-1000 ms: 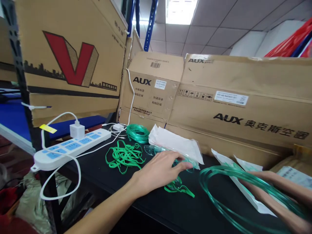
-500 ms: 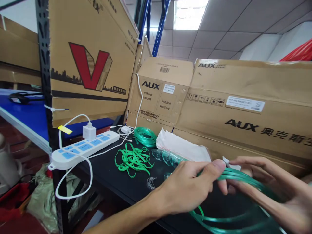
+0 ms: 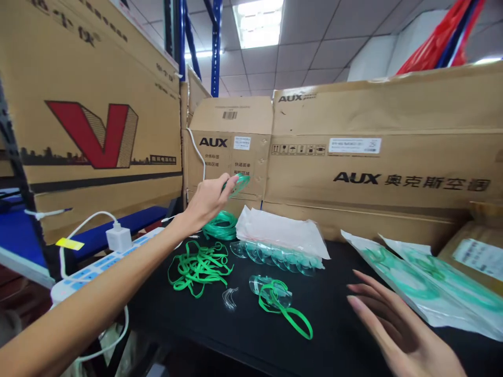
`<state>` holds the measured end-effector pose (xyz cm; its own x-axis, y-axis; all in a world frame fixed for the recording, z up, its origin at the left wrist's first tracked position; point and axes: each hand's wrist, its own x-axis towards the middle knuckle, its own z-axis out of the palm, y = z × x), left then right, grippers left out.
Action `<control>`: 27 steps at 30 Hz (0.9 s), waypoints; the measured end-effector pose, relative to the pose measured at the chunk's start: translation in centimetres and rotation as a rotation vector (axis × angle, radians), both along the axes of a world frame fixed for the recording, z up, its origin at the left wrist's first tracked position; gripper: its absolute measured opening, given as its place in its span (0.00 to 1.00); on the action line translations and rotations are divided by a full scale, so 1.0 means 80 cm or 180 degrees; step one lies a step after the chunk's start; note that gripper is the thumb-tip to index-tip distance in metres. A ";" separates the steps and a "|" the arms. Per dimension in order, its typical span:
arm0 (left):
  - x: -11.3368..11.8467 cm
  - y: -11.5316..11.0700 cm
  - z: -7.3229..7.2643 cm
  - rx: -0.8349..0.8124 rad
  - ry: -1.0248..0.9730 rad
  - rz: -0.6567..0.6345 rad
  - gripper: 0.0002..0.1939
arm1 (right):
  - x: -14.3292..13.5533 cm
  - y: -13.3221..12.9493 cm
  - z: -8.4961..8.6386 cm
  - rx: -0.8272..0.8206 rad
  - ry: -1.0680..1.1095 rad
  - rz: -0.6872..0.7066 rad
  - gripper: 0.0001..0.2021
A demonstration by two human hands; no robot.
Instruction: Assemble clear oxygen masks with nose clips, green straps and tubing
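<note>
My left hand (image 3: 214, 198) is raised at the back of the black table, its fingers closed round a piece of green clear tubing (image 3: 241, 183). Behind and below it lies a coil of similar tubing (image 3: 220, 226). My right hand (image 3: 396, 319) hovers at the lower right, fingers spread, holding nothing. Left of this hand, a clear plastic mask (image 3: 259, 285) rests with a green elastic strap (image 3: 295, 318) attached or lying over it. Two flat clear-and-white pouches (image 3: 404, 283) with green tubing inside are beyond my right hand.
A heap of green straps (image 3: 200, 267) and some thin clear-looking strips (image 3: 230, 298) lie at centre left. Several clear masks (image 3: 275, 256) stand in a row before white pouches (image 3: 279, 228). A power strip (image 3: 94, 272) is at left; cardboard walls (image 3: 314, 183) enclose the back.
My left hand has moved up and toward the back with tubing in it. The right hand has let go of the tubing and opened. The view has turned right, revealing the pouches.
</note>
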<state>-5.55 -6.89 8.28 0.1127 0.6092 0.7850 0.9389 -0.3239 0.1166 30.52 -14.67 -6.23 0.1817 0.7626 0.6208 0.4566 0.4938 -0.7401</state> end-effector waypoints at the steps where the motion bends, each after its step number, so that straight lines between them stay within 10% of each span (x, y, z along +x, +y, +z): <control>1: -0.007 0.017 -0.008 -0.0135 0.0170 0.0025 0.22 | -0.002 -0.002 -0.002 -0.0093 -0.0061 0.0057 0.26; 8: -0.037 0.060 -0.061 -0.1213 0.1112 0.0036 0.19 | -0.010 -0.020 0.006 -0.0365 -0.0361 0.0191 0.20; 15: 0.005 -0.040 -0.021 -0.1727 0.0785 -0.0620 0.33 | -0.029 -0.035 0.018 -0.0181 -0.0872 0.0306 0.12; 20: 0.065 -0.098 -0.061 -0.2507 0.0552 -0.1126 0.36 | -0.042 -0.039 0.011 -0.0305 -0.0945 0.0566 0.12; 27: 0.089 -0.085 -0.099 -0.2666 0.0526 -0.1579 0.23 | -0.069 -0.033 0.010 -0.0790 -0.0762 0.0555 0.20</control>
<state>1.56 -13.67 0.36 0.5749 0.8149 0.0730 0.7441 -0.5579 0.3675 25.02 -17.27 -5.43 -0.0917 0.9017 0.4226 0.5559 0.3985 -0.7295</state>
